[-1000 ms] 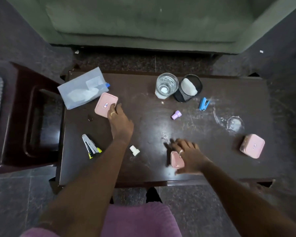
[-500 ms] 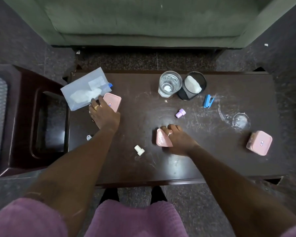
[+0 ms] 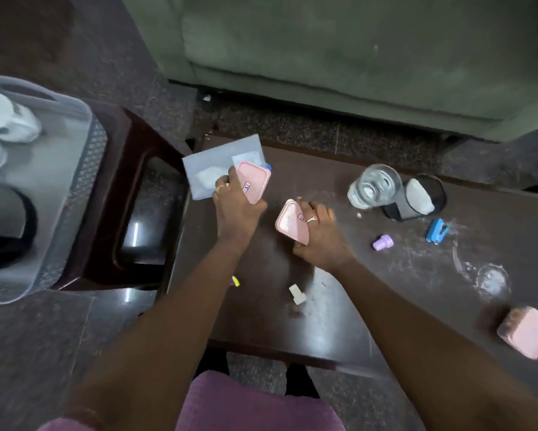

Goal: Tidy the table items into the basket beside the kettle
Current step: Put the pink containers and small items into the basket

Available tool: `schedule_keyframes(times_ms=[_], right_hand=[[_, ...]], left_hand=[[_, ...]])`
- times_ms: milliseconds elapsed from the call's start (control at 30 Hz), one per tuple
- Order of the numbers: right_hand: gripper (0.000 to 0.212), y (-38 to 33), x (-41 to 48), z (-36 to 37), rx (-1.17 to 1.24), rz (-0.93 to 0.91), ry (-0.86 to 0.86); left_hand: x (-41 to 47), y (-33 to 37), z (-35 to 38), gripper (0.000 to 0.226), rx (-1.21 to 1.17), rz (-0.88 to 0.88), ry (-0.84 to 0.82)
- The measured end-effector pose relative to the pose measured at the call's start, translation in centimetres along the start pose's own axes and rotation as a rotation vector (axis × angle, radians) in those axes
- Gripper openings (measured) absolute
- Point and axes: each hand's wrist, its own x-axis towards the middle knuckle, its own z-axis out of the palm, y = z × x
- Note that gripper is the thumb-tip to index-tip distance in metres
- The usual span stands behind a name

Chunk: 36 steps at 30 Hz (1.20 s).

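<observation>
Left hand (image 3: 233,213) grips a pink square plastic container (image 3: 255,178), right hand (image 3: 322,241) a second pink container (image 3: 291,220), both just lifted off the desk (image 3: 401,275) for the grey basket (image 3: 84,181).

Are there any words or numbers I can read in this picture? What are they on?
No text here can be read.
Sticker on the first pink box, gripped by the left hand: red and blue marks, too small and blurred.
Sticker on the second pink box, gripped by the right hand: likewise unreadable.
Third pink box, far right: motion-blurred, nothing legible.
</observation>
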Motion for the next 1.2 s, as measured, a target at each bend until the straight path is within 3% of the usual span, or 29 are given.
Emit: schedule_keyframes(times_ms=[200, 333, 467, 567, 800, 1100, 1200], right_hand=[[0.088, -10.3, 6.7, -3.0, 0.127, -0.104, 0.088], [0.088, -19.3, 10.8, -3.7, 0.247, -0.181, 0.185], [0.079, -27.8, 14.0, -3.4, 0.301, -0.272, 0.188], [0.078, -32.4, 15.8, -2.5, 0.275, -0.325, 0.125], [0.079, -38.3, 19.4, 0.8, 0.16, -0.348, 0.016], [0.069, -38.8, 22.5, 4.6, -0.18, -0.303, -0.014], [0.068, -38.8, 23.0, 5.3, -0.228, -0.346, -0.041]], left_hand=[[4.4, -3.3, -11.2, 0.091, -0.083, -0.166, 0.302], [7.5, -7.7, -18.7, 0.082, 0.042, -0.226, 0.43], [10.1, -12.7, -22.8, 0.073, 0.118, -0.403, 0.257], [11.5, -15.4, -23.4, 0.063, 0.223, -0.411, 0.111], [13.8, -19.0, -22.2, 0.049, 0.211, -0.442, 0.009], [14.6, -20.4, -22.2, 0.063, 0.173, -0.552, 0.15], [15.0, -21.1, -22.2, 0.045, 0.119, -0.557, 0.227]])
